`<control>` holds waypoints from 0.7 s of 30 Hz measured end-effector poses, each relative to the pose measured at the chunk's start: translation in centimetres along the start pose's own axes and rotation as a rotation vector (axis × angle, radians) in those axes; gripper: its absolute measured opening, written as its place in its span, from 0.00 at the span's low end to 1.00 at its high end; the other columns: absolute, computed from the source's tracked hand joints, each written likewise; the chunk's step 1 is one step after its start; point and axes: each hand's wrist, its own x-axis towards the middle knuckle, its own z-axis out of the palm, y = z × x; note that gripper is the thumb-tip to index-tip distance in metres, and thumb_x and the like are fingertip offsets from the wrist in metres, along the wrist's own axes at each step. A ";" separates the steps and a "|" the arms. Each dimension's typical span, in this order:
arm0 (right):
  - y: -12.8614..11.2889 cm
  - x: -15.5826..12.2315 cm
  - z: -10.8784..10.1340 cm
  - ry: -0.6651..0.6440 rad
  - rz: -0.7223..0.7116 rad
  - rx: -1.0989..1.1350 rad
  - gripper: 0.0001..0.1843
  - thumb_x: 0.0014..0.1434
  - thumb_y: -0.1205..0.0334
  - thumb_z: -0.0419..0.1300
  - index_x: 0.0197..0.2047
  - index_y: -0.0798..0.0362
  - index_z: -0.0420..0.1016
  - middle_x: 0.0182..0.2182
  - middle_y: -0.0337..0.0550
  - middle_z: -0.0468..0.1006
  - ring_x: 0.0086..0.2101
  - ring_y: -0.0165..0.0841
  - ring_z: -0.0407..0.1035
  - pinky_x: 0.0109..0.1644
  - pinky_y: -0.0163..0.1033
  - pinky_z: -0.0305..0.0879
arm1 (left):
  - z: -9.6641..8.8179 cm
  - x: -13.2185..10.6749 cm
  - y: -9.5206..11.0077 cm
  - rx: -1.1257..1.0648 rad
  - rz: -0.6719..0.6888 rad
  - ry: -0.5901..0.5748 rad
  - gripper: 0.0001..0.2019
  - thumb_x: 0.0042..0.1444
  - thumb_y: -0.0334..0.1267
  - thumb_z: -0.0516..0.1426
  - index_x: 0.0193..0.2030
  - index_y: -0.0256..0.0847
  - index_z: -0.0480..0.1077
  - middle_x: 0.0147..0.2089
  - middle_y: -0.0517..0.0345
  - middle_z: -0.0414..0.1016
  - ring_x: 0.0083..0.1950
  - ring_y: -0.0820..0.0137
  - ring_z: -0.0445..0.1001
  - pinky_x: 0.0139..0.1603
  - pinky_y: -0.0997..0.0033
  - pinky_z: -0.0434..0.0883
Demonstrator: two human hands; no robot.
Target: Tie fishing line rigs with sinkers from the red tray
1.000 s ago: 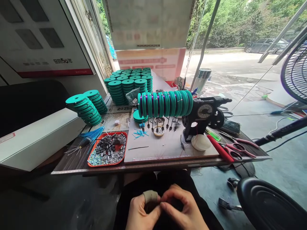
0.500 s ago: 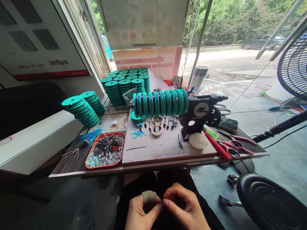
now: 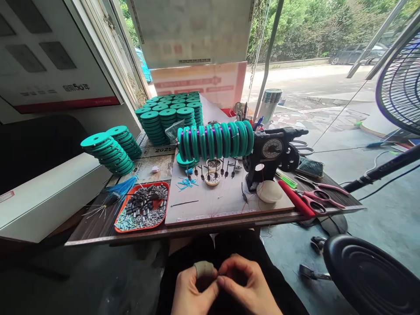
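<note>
Above my lap, my left hand [image 3: 196, 288] is closed in a pinch, with a beige wrap around one finger. My right hand [image 3: 244, 284] pinches too, its fingertips touching those of the left. Whatever lies between the fingertips is too small to make out. Beyond the table edge, a row of green spools [image 3: 216, 141] sits on the black winding machine [image 3: 271, 151]. Small dark weights hang below the spools over a white board [image 3: 197, 210]. To the left, a red tray [image 3: 166, 210] holds dark cylinders, small metal bits and pale blue-green pieces.
Stacked green spools [image 3: 106, 151] stand at the left, with more at the back. Red-handled scissors [image 3: 313, 203] and pliers [image 3: 328, 188] lie at the right. Two small bowls, one of them pale [image 3: 212, 178], sit under the spools. A black stool [image 3: 370, 271] and a fan [image 3: 402, 87] are at right.
My right hand has shifted slightly left, and its fingertips now meet the left ones more closely. The view has moved a little, so the table appears slightly further left.
</note>
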 end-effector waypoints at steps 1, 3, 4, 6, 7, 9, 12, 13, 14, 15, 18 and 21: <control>0.1 0.0 0.0 0.004 -0.005 0.004 0.18 0.45 0.50 0.61 0.27 0.60 0.76 0.24 0.44 0.71 0.27 0.26 0.62 0.32 0.30 0.59 | 0.0 -0.1 0.1 -0.001 -0.004 0.005 0.15 0.39 0.49 0.66 0.23 0.37 0.75 0.23 0.59 0.73 0.28 0.72 0.67 0.29 0.80 0.66; 0.2 0.0 0.0 0.010 -0.007 0.015 0.17 0.46 0.51 0.61 0.26 0.59 0.76 0.24 0.44 0.71 0.27 0.26 0.62 0.32 0.30 0.59 | 0.1 -0.2 0.4 -0.005 -0.018 0.021 0.15 0.39 0.49 0.66 0.24 0.37 0.75 0.23 0.58 0.73 0.29 0.71 0.68 0.30 0.79 0.67; 0.2 0.0 0.0 0.012 -0.005 0.019 0.16 0.46 0.52 0.61 0.26 0.59 0.76 0.24 0.43 0.71 0.27 0.26 0.62 0.32 0.30 0.59 | 0.1 -0.3 0.6 -0.006 -0.023 0.027 0.15 0.39 0.48 0.65 0.24 0.37 0.75 0.24 0.58 0.74 0.29 0.71 0.69 0.30 0.79 0.67; 0.2 0.0 0.0 0.010 0.000 0.017 0.16 0.46 0.52 0.61 0.26 0.60 0.76 0.24 0.43 0.71 0.27 0.26 0.62 0.31 0.29 0.59 | 0.1 -0.4 0.9 0.005 -0.020 0.026 0.15 0.39 0.48 0.65 0.24 0.37 0.75 0.24 0.58 0.75 0.30 0.70 0.70 0.31 0.79 0.68; 0.2 0.0 0.0 0.008 0.001 0.012 0.16 0.46 0.52 0.61 0.26 0.60 0.76 0.24 0.43 0.71 0.27 0.26 0.62 0.32 0.29 0.59 | 0.1 -0.5 1.1 0.019 -0.013 0.022 0.14 0.39 0.48 0.65 0.24 0.37 0.75 0.24 0.58 0.75 0.30 0.70 0.71 0.32 0.79 0.68; 0.2 0.0 -0.2 -0.010 -0.005 -0.006 0.16 0.47 0.52 0.61 0.27 0.60 0.76 0.25 0.43 0.72 0.27 0.26 0.63 0.32 0.29 0.60 | 0.1 -0.6 1.3 0.060 0.008 0.013 0.14 0.41 0.49 0.64 0.24 0.38 0.75 0.24 0.58 0.75 0.31 0.69 0.71 0.32 0.79 0.68; 0.3 -0.1 -0.4 -0.052 -0.034 -0.050 0.15 0.50 0.53 0.60 0.28 0.59 0.75 0.26 0.43 0.73 0.28 0.26 0.64 0.34 0.29 0.61 | -0.1 -0.7 1.3 0.109 0.037 -0.006 0.14 0.42 0.49 0.63 0.24 0.38 0.75 0.25 0.58 0.75 0.30 0.70 0.71 0.32 0.80 0.67; 0.4 -0.1 -0.4 -0.062 -0.049 -0.066 0.15 0.50 0.53 0.60 0.28 0.59 0.75 0.26 0.43 0.73 0.29 0.26 0.65 0.34 0.28 0.61 | -0.1 -0.7 1.3 0.116 0.041 -0.010 0.15 0.43 0.50 0.63 0.24 0.38 0.75 0.25 0.57 0.75 0.30 0.70 0.71 0.31 0.79 0.67; 0.4 -0.1 -0.4 -0.067 -0.064 -0.082 0.15 0.51 0.53 0.60 0.28 0.59 0.75 0.25 0.43 0.73 0.29 0.26 0.65 0.34 0.28 0.62 | -0.2 -0.8 1.3 0.116 0.043 -0.012 0.15 0.43 0.50 0.62 0.24 0.38 0.75 0.25 0.57 0.75 0.29 0.70 0.70 0.31 0.79 0.67; 0.4 -0.1 -0.4 -0.069 -0.079 -0.098 0.15 0.51 0.53 0.60 0.28 0.59 0.75 0.25 0.43 0.73 0.29 0.26 0.65 0.34 0.28 0.62 | -0.2 -0.8 1.3 0.111 0.042 -0.012 0.15 0.43 0.50 0.62 0.24 0.38 0.75 0.25 0.57 0.75 0.29 0.70 0.70 0.31 0.79 0.67; 0.1 -0.1 -0.4 -0.065 -0.164 -0.175 0.14 0.51 0.55 0.60 0.27 0.59 0.75 0.23 0.42 0.72 0.27 0.25 0.65 0.33 0.27 0.62 | -0.4 -1.0 1.3 0.088 0.038 -0.010 0.14 0.43 0.49 0.62 0.23 0.38 0.75 0.23 0.59 0.73 0.29 0.71 0.69 0.31 0.80 0.66; -0.8 -0.1 -0.6 -0.028 -0.314 -0.272 0.13 0.53 0.57 0.59 0.25 0.58 0.74 0.21 0.41 0.71 0.26 0.24 0.65 0.31 0.27 0.61 | -0.7 -1.0 1.4 0.068 0.032 -0.035 0.13 0.44 0.48 0.62 0.23 0.38 0.76 0.23 0.58 0.73 0.28 0.71 0.69 0.30 0.79 0.66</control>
